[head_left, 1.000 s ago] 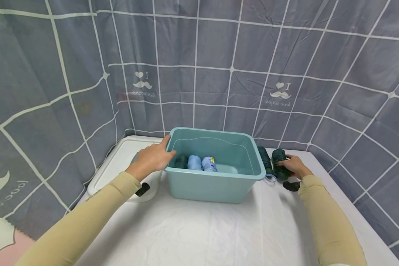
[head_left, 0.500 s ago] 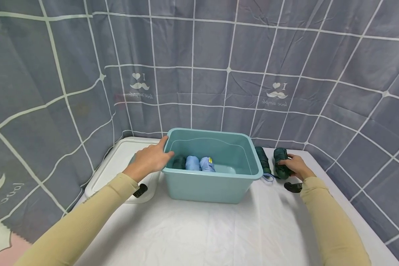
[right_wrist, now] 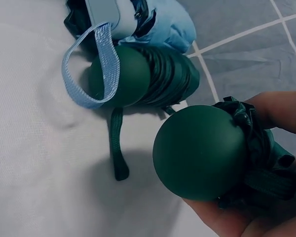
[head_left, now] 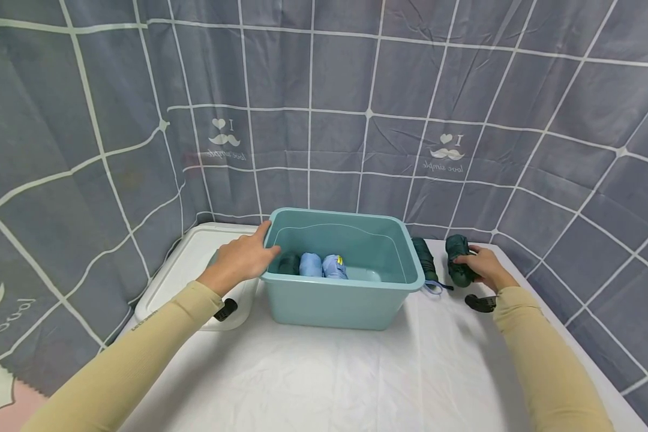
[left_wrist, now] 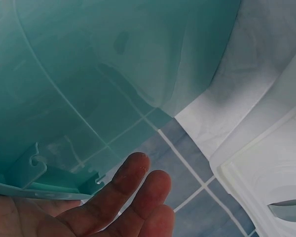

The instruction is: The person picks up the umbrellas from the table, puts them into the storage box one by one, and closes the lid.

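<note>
In the head view my left hand (head_left: 241, 259) grips the left rim of a teal plastic bin (head_left: 329, 303), thumb over the edge. In the left wrist view its fingers (left_wrist: 155, 185) lie along the outside, below the rim. Inside the bin sit a dark green folded umbrella (head_left: 289, 264) and two light blue folded umbrellas (head_left: 311, 264). On the right, my right hand (head_left: 485, 268) holds another dark green folded umbrella (right_wrist: 200, 153) by its side, round handle end toward the wrist camera. Beside it lies one more green umbrella (right_wrist: 153, 74), its strap trailing on the table.
A light blue umbrella (right_wrist: 172, 24) with a looped strap lies past the green one, mostly hidden by the bin in the head view. A white lid (head_left: 180, 273) lies left of the bin. Grey checked curtains (head_left: 340, 144) enclose the white table (head_left: 324, 378).
My right hand has drawn its green umbrella a little right and away from the one lying beside the bin, so the gap is wider. The left hand stays on the rim.
</note>
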Available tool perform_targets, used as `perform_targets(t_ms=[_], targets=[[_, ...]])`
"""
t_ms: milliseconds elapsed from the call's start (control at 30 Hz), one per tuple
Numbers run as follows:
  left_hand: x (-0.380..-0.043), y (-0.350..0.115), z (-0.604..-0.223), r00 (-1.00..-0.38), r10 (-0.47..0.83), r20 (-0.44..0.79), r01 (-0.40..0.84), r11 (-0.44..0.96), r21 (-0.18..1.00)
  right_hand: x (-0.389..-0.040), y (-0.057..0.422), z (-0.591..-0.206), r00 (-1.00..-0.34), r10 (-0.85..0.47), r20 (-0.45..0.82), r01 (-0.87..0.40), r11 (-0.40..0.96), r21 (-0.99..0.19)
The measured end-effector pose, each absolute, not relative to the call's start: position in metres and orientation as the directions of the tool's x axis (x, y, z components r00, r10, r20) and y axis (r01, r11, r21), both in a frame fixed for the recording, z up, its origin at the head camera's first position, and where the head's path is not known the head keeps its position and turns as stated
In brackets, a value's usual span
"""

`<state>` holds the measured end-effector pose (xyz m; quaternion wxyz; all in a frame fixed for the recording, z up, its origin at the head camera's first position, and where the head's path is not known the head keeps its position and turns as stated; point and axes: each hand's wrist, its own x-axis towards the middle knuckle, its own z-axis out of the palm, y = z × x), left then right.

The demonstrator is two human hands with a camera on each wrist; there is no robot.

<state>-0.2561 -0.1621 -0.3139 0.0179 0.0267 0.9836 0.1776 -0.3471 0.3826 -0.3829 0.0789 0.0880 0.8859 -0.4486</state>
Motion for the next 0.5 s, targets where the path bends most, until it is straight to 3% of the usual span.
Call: perform_targets(t_ms=[500], targets=[[-0.256,-0.162,-0.315,-0.998,0.065,-0.015,0.055,0.933,0.355,-0.338,0.374,-0.354,-0.984,0.052,-0.169,0.170,0.545,-0.821]])
